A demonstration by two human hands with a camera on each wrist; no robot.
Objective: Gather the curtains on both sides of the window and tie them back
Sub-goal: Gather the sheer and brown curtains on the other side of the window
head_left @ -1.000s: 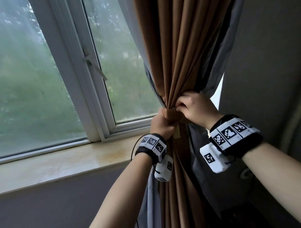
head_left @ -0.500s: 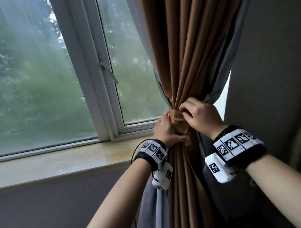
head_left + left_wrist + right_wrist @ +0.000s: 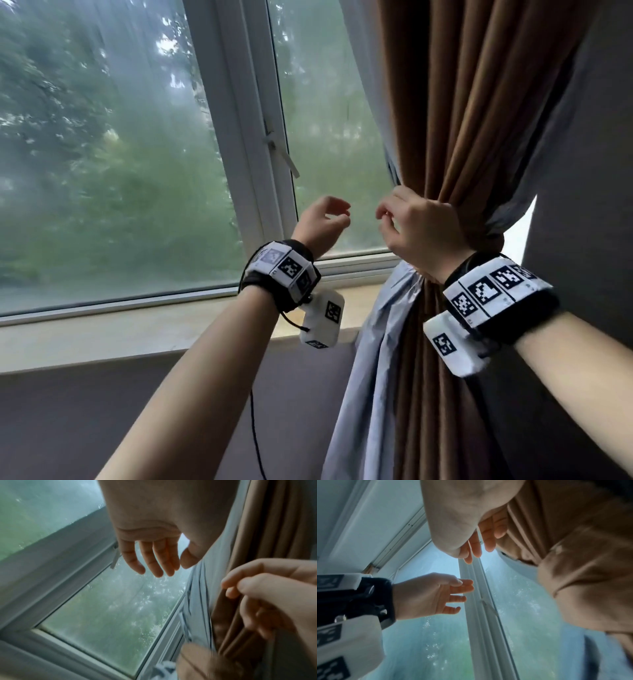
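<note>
The brown curtain (image 3: 472, 120) hangs gathered at the right side of the window, pinched in at a waist (image 3: 493, 240) behind my right wrist. Its pale blue-grey lining (image 3: 376, 359) spills out to the left below the waist. In the right wrist view a brown band (image 3: 580, 572) wraps the bundle. My left hand (image 3: 337, 216) hovers in front of the glass, left of the curtain, with loosely bent fingers that hold nothing. My right hand (image 3: 394, 222) is just off the curtain's left edge, fingers relaxed and also without anything in them (image 3: 267, 595).
The white window frame (image 3: 239, 137) and its handle (image 3: 281, 157) stand behind my left hand. A stained sill (image 3: 137, 329) runs below, with a grey wall (image 3: 68, 428) under it. A dark wall (image 3: 589, 171) lies right of the curtain. A black cable (image 3: 255, 428) hangs from my left wrist.
Both hands have let go of the tied waist of the curtain and moved left, away from it, with fingers relaxed. The view has shifted right and upward.
</note>
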